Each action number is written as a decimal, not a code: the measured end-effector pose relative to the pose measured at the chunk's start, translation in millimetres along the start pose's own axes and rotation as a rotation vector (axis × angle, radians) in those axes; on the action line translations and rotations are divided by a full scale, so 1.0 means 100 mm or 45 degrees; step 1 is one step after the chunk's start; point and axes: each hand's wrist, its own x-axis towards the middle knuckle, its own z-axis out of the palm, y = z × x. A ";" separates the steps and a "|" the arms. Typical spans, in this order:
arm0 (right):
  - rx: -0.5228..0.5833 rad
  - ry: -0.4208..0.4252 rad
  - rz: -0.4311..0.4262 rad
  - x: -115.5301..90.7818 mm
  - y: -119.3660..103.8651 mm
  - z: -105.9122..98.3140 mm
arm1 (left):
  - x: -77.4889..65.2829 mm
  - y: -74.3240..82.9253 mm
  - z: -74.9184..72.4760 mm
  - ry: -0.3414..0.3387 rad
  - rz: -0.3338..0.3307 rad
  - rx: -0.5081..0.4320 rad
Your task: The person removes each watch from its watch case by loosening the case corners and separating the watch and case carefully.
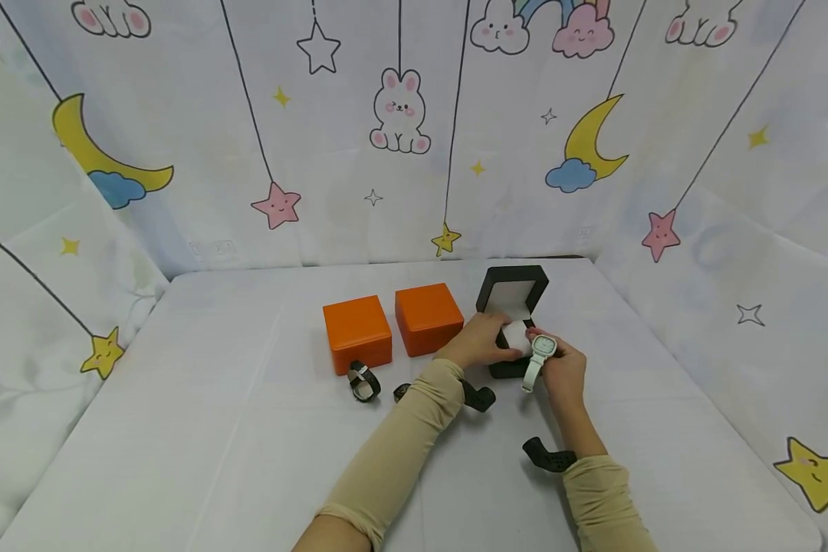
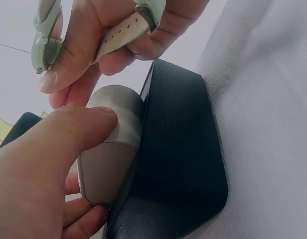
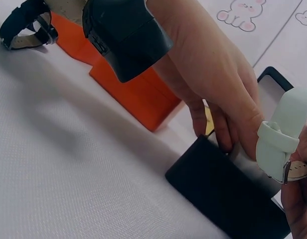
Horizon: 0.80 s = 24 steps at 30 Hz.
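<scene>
A black watch box stands with its lid raised at the right rear of the table. My left hand grips the pale watch cushion in it, thumb on top and fingers underneath in the left wrist view. My right hand holds a pale green watch by its strap, just right of the cushion. The strap is unfastened, with one holed end hanging over the fingers in the left wrist view.
Two orange boxes stand left of the black box. A black-strapped watch lies before the left one; another watch is partly hidden by my left sleeve. Black wrist mounts jut from both wrists. Patterned cloth walls the table's back.
</scene>
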 end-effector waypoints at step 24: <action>0.042 -0.027 0.022 -0.13 -0.23 -0.03 | 0.00 0.02 0.01 -0.003 0.010 0.038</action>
